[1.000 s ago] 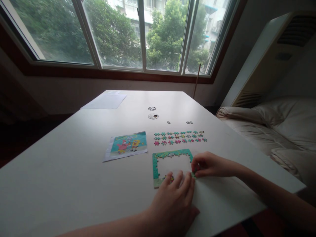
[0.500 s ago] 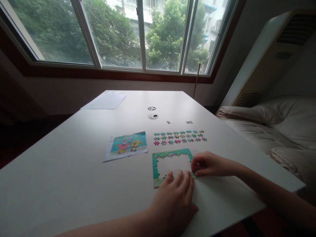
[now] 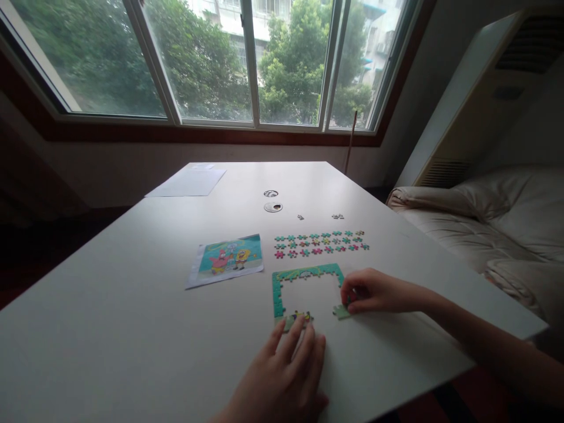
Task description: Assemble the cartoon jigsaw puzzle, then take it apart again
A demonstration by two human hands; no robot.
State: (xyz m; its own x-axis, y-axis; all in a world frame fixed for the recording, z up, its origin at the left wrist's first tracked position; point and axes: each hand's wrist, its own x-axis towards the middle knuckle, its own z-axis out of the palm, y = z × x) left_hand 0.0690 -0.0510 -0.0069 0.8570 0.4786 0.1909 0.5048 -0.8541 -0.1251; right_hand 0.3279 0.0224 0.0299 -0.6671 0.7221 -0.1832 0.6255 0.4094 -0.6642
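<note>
A jigsaw puzzle border in teal and light green lies on the white table, its middle bare. Along its bottom edge, a gap separates the left pieces from the light-green corner piece at the lower right. My left hand rests with fingers stretched out, the tips on the bottom-left pieces. At the right edge, my right hand is closed in a pinch at the corner piece, its fingers covering part of that side. Beyond the border, loose jigsaw pieces are laid in three rows.
Left of the pieces lies a printed cartoon picture. Farther back are two round discs, a few grey pieces and white paper sheets. A leather sofa stands right of the table.
My left hand has slid left and toward me along the bottom edge, uncovering the gap and the corner piece. My right hand stays at the right side, almost unmoved.
</note>
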